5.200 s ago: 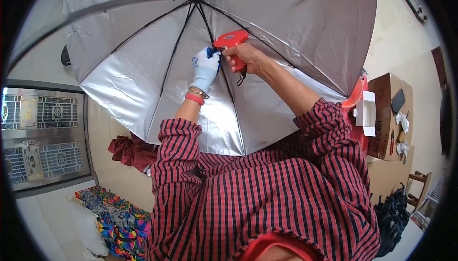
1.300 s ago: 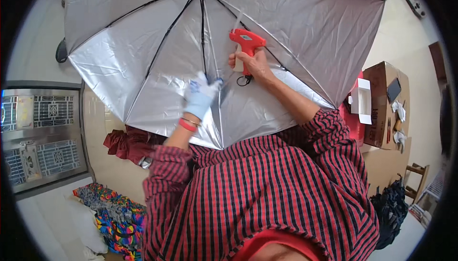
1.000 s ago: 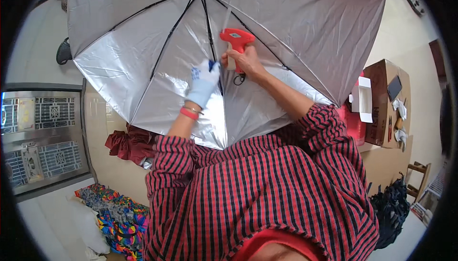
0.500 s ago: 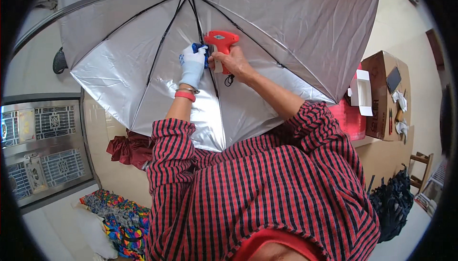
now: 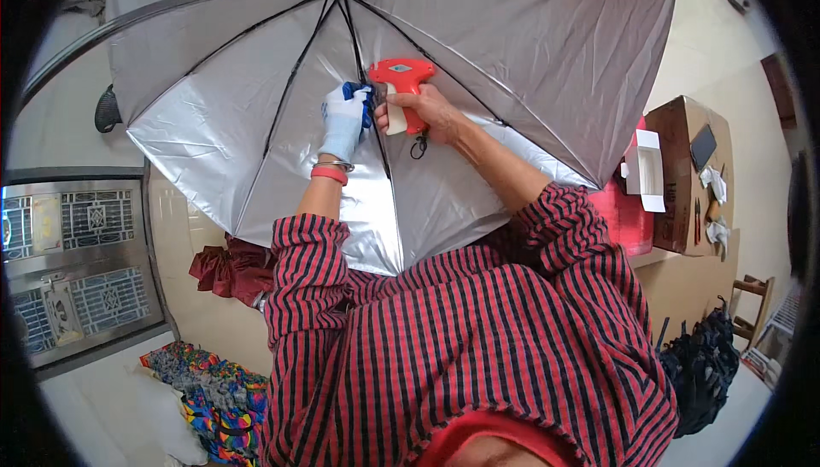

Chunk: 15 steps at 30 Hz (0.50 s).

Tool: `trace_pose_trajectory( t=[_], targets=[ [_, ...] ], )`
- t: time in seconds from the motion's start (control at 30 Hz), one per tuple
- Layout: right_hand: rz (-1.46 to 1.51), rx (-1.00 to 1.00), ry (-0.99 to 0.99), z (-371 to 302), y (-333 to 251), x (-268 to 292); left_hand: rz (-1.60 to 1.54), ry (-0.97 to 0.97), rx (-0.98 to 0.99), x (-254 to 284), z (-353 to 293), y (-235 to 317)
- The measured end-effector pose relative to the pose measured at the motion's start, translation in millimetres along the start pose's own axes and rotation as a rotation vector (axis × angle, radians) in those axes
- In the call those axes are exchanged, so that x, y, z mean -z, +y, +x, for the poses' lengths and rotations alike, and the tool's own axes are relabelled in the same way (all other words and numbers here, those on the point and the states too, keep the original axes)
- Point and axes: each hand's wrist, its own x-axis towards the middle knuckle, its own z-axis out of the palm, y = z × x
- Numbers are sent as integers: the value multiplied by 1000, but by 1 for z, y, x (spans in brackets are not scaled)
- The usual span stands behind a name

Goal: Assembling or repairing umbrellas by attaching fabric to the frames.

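Observation:
An open umbrella (image 5: 478, 48) with a silver inner lining and black ribs fills the upper view, its underside toward me. My right hand (image 5: 431, 112) grips a red tagging gun (image 5: 401, 82) with a cream handle, its nose pressed against a rib. My left hand (image 5: 344, 121), in a white and blue glove, pinches that same rib and the fabric right beside the gun's nose. A red band and a metal bangle circle my left wrist. Both arms wear a red and black striped shirt.
A brown cardboard box (image 5: 688, 172) with small tools on it and a white carton (image 5: 647, 170) stand at the right on a red surface. A dark red cloth (image 5: 226, 266) lies at left, colourful fabric (image 5: 205, 386) at lower left, a dark folded umbrella (image 5: 705, 369) at lower right.
Both hands shifted along the ribs, first lower on the canopy, then up and left toward the hub. The gun and gloved hand are now pressed together on one rib.

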Motion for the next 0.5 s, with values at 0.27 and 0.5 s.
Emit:
trace_pose_trajectory(
  t=[0.27, 0.5],
  targets=[
    [161, -50, 45, -2, -6, -16, -77, -46, 41, 3, 4, -5],
    [102, -99, 32, 6, -14, -14, 58, -23, -51, 3, -5, 6]
  ],
)
